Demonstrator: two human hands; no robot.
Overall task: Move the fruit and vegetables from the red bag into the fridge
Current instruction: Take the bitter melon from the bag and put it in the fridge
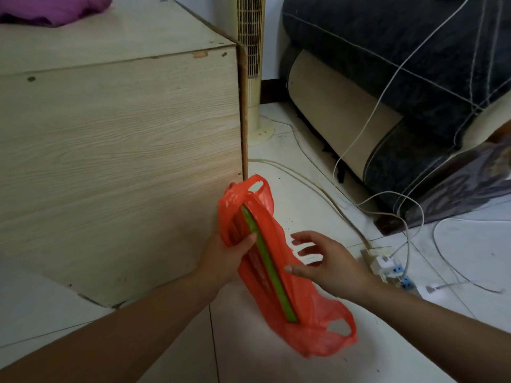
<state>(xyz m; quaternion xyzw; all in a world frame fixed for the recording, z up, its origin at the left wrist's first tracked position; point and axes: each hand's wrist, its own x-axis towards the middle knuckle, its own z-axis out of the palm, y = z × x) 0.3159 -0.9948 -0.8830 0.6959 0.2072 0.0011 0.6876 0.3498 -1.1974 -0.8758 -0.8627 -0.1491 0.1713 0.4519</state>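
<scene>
A red plastic bag (298, 305) lies stretched over the white floor tiles beside a wooden cabinet. A long green vegetable (266, 262) shows through the bag's open slit, running from upper left to lower right. My left hand (224, 258) grips the bag's left side, thumb pressed near the vegetable. My right hand (329, 261) hovers just right of the bag with fingers spread and loosely bent, holding nothing. No fridge is in view.
The pale wooden cabinet (119, 161) fills the left. A tower fan (253, 67) stands behind it. A dark sofa (401, 87) sits at right. A power strip (387, 265) and several white cables (359, 139) trail across the floor to the right of the bag.
</scene>
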